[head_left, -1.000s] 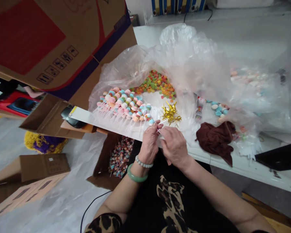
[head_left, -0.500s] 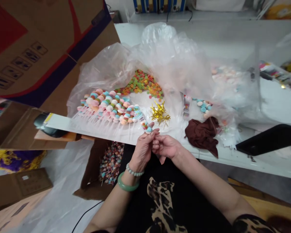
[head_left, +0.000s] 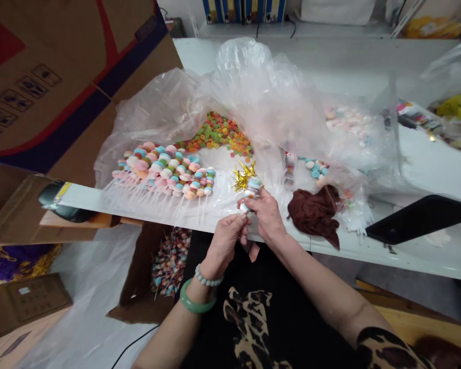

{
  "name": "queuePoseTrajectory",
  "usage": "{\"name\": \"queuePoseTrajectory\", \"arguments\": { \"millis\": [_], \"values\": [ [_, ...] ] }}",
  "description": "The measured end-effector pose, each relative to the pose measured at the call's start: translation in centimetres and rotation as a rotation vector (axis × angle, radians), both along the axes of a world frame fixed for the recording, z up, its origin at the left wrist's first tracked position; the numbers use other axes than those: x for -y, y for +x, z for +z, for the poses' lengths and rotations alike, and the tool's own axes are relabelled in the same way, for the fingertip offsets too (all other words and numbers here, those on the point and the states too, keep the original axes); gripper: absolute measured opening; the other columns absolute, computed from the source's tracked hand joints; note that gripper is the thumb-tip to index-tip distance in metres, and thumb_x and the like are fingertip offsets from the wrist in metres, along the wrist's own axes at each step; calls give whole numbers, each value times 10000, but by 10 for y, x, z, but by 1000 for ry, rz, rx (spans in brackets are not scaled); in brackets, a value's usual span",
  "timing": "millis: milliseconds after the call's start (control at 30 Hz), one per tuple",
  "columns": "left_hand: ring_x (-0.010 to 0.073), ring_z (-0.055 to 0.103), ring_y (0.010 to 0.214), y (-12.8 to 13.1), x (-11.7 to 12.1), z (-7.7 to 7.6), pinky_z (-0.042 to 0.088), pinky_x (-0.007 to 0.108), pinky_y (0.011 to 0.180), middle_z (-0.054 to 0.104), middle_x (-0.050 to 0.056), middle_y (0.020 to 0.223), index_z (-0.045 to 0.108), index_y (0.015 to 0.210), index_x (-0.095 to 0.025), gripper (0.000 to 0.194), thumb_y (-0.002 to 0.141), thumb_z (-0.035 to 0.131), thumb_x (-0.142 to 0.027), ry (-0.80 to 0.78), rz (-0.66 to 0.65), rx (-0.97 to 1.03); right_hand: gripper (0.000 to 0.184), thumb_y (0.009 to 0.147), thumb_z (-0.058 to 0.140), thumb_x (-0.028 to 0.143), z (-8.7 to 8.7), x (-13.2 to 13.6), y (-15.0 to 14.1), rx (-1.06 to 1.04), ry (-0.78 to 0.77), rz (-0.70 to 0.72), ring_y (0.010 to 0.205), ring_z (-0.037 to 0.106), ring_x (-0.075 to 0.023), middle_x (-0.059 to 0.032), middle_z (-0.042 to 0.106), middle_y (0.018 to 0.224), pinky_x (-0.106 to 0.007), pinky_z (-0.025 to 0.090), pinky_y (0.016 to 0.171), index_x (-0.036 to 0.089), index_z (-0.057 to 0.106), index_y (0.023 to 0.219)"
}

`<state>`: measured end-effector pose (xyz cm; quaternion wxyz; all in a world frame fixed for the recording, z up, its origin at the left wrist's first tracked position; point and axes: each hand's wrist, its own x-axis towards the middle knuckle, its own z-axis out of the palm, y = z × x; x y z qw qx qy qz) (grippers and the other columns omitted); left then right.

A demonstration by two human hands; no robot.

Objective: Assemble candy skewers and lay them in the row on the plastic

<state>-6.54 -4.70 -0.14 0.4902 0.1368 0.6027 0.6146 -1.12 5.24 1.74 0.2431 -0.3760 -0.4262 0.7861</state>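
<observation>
In front of my body, both hands meet over the table's near edge on one candy skewer (head_left: 253, 186), stacked with blue, white and brownish pieces. It points away from me, and its top seems to have a clear wrapper. My right hand (head_left: 268, 212) is closed around its lower part. Just below, my left hand (head_left: 229, 233) pinches at the stick end, which the fingers mostly hide. Right behind the skewer lies a bunch of gold twist ties (head_left: 243, 175). To the left, a pile of similar candy skewers (head_left: 165, 169) rests with white sticks toward me.
Gummy rings (head_left: 223, 134) lie on clear plastic sheeting (head_left: 253, 77) behind. On the right are a brown cloth (head_left: 314, 210) and a black phone or tablet (head_left: 422, 220). Below the table, an open carton (head_left: 128, 287) holds many finished-looking skewers. A large cardboard box (head_left: 72, 77) fills the upper left.
The candy skewer has moved up and right, toward the gold ties. My right hand has opened out of its curl and now grips the skewer higher up; my left hand stays low at the stick.
</observation>
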Motion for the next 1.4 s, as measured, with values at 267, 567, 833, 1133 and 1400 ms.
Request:
{"name": "queuePoseTrajectory", "arguments": {
  "millis": [267,567,833,1133,1400],
  "values": [
    [104,384,532,-12,1,4,301,247,525,449,-30,554,616,625,-183,279,798,647,-400,30,197,-299,285,738,636,402,-7,-32,18,77,270,106,670,605,-147,-3,666,813,-302,484,689,209,582,941],
    [59,197,421,-25,1,3,161,231,437,253,-82,467,461,546,-186,233,737,559,-278,-9,376,-6,122,820,527,151,-41,-41,31,800,1356,260,900,518,-247,-105,606,886,-365,413,820,205,605,743],
    [48,279,451,-29,3,3,199,202,429,367,-58,524,548,601,-162,246,723,628,-361,-11,403,32,85,738,525,232,-39,-54,35,505,1022,165,793,536,-195,-13,608,762,-324,403,759,225,565,663],
    [31,268,414,-32,4,3,174,188,401,374,-62,518,566,623,-155,255,703,668,-375,-16,401,91,92,781,537,250,-30,-60,27,436,941,102,703,524,-168,3,585,706,-290,395,686,215,607,732],
    [30,195,375,-34,7,5,130,200,389,263,-87,455,482,559,-173,185,695,569,-262,-32,418,122,191,840,492,156,-40,-52,8,674,1219,288,849,576,-195,-55,642,898,-295,411,738,216,664,785]
  ]
}}
